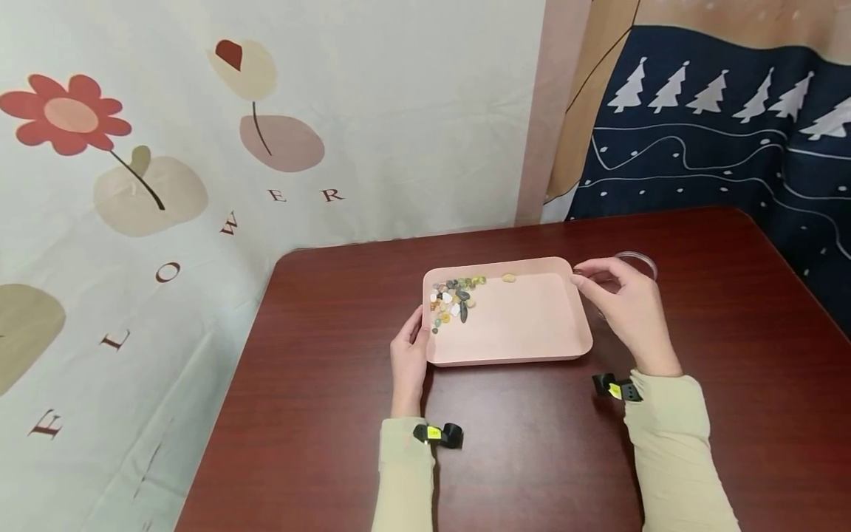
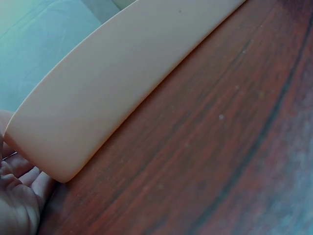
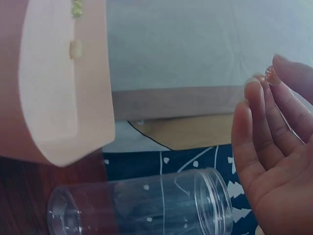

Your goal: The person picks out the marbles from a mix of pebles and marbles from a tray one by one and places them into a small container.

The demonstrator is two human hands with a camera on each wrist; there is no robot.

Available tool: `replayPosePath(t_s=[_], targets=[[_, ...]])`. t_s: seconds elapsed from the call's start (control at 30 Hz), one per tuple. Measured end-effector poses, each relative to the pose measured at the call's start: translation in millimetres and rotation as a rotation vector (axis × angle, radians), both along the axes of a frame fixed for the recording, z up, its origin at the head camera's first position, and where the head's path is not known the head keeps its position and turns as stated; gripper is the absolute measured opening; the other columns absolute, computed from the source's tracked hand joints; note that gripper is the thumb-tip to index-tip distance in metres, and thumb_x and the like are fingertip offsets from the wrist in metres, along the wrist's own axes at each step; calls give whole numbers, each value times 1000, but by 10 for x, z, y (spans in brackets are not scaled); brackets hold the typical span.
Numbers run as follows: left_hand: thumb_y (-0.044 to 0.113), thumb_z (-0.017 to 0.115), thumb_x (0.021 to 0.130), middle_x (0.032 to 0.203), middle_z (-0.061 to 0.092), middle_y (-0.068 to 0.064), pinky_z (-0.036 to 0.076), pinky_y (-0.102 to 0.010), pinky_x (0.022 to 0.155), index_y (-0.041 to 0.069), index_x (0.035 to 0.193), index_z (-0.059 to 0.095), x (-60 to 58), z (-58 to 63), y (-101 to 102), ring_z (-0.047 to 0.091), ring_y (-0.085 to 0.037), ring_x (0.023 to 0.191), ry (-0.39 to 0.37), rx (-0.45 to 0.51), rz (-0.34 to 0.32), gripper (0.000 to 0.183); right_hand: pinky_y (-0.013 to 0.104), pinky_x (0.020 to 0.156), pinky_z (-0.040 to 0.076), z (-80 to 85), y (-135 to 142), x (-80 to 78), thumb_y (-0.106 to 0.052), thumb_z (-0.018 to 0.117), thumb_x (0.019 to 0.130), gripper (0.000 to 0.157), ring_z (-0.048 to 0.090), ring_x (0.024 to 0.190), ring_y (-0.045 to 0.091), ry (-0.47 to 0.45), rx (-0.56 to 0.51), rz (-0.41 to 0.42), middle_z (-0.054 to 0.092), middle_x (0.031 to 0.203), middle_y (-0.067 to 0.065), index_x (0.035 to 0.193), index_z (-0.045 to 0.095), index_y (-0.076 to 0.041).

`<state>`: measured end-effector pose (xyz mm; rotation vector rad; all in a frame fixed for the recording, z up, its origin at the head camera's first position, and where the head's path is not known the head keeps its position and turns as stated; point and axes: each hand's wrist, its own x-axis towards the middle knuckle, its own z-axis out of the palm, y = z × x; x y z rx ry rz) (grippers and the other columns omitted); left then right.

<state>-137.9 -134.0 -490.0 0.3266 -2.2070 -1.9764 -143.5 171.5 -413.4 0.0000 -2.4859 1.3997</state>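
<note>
A pink rectangular tray lies on the table, its left side gripped by my left hand. In the left wrist view the curled fingers sit at the tray's corner. Several small polished pebbles, green, white, yellow and dark, are bunched in the tray's left part. One yellowish pebble lies apart by the far wall. Just beyond the tray's right end, my right hand pinches a small orange-brown translucent pebble between thumb and fingertip, above the table.
Behind the right hand stands a clear plastic jar, uncapped and mostly hidden in the head view. The dark red-brown table has its far edge against a flower-printed cloth. A navy cloth with white trees hangs at the right.
</note>
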Motion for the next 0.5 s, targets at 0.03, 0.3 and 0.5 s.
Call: replayPosePath(t_s=[0.03, 0.3, 0.5], targets=[[6, 49, 90, 125, 52, -5, 38, -26, 93, 8, 125, 53, 1, -1, -2, 46, -14, 116, -1, 0, 5, 35, 16, 60, 46, 5, 11, 1, -41, 64, 79, 29, 56, 78, 7, 13, -4, -15, 62, 90, -5, 102, 65, -24], [6, 49, 90, 126, 51, -8, 39, -28, 93, 6, 126, 51, -14, -16, 7, 46, -17, 116, 22, -2, -15, 36, 15, 62, 43, 55, 136, 16, -31, 67, 78, 29, 56, 79, 8, 88, -117, -161, 63, 90, -3, 106, 66, -21], [6, 49, 90, 126, 51, -8, 38, -28, 94, 7, 126, 52, -6, -25, 4, 46, -14, 116, 17, -17, -9, 36, 18, 55, 40, 64, 248, 42, -34, 68, 77, 29, 53, 77, 11, 75, -154, -279, 62, 86, -4, 103, 67, -23]])
